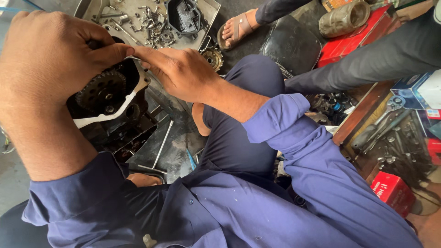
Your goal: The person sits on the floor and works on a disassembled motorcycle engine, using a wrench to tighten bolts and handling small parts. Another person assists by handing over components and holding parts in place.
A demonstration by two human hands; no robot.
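I see my left hand (50, 55) clenched around the top of the dark engine case (108, 108), my right hand (177, 71) pinching its pale rim; the toothed gear (101, 91) sits just below both grips.

Behind the left hand (50, 59): upper part of the engine case (110, 98) hidden, whatever the fingers pinch not visible. Under the right hand's (181, 73) fingertips: the case's top edge covered, grip impossible to judge. Above the fingers: parts tray (209, 18) cut by the top edge, its small screws too tiny to tell apart. Far right of the fingers: tool drawer (390, 138) partly cut off.
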